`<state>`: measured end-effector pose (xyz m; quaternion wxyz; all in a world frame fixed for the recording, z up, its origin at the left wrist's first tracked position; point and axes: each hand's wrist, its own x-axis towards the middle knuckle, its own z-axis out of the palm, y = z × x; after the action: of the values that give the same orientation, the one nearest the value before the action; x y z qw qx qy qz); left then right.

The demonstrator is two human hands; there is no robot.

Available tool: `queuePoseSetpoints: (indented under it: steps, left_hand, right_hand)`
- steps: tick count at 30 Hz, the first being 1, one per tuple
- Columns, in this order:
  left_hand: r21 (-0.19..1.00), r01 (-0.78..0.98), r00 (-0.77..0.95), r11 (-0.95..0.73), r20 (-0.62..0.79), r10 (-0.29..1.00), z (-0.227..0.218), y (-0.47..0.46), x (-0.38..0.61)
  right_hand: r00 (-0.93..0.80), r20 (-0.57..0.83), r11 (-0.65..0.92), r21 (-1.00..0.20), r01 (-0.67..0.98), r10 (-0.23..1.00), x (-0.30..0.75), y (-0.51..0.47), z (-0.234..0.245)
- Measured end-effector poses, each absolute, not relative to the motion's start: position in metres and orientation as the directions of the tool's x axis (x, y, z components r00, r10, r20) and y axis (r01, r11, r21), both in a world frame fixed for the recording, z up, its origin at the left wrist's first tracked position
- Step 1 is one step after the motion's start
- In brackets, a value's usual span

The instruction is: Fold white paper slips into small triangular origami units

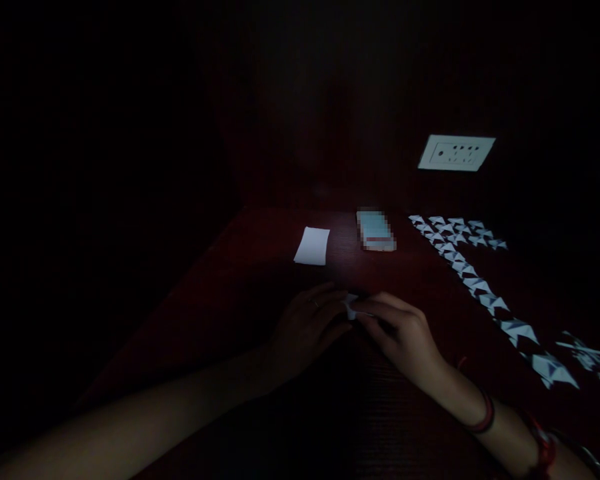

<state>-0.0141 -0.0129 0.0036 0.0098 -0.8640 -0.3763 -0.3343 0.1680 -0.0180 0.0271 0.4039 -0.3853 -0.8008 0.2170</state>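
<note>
The scene is very dark. My left hand [307, 327] and my right hand [397, 330] meet over a dark red table [230, 293], fingers pinched together on a small folded piece of white paper [351, 308]. Only a corner of the paper shows between the fingertips. A ring sits on one left finger, and red bands circle my right wrist.
A flat white paper slip [313, 245] lies beyond the hands, next to a small blurred card or stack [376, 231]. Several folded white paper triangles [473, 280] run in rows along the right side. A white wall socket [456, 153] is at the back right.
</note>
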Motion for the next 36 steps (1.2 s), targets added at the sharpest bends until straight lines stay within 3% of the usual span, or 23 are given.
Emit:
queuePoseSetpoints:
  steps: [7,10,15,21,25,36]
  left_hand:
    - [0.291,0.664,0.428,-0.689,0.608,0.669,0.008,-0.017,-0.011]
    - [0.293,0.704,0.387,-0.647,0.606,0.695,0.009,-0.014,-0.013]
    - [0.176,0.724,0.442,-0.667,0.625,0.644,0.010,-0.010,-0.017]
    - [0.271,0.662,0.486,-0.699,0.555,0.675,0.006,-0.009,-0.015]
    - [0.276,0.654,0.485,-0.704,0.561,0.671,0.006,-0.007,-0.015]
    - [0.109,0.754,0.496,-0.648,0.553,0.670,0.012,-0.013,-0.014]
  right_hand:
    - [-0.345,0.409,0.525,-0.757,0.388,0.845,0.165,-0.015,0.026]
    - [-0.262,0.323,0.402,-0.842,0.359,0.910,0.168,-0.010,0.023]
    - [-0.273,0.085,0.129,-0.981,0.148,0.958,0.169,-0.005,0.023]
    - [-0.383,-0.027,-0.032,-0.999,-0.008,0.924,0.168,-0.004,0.020]
    - [-0.437,-0.024,-0.043,-0.999,-0.034,0.899,0.171,-0.005,0.019]
    - [-0.401,0.042,0.097,-0.988,0.116,0.915,0.170,-0.003,0.019]
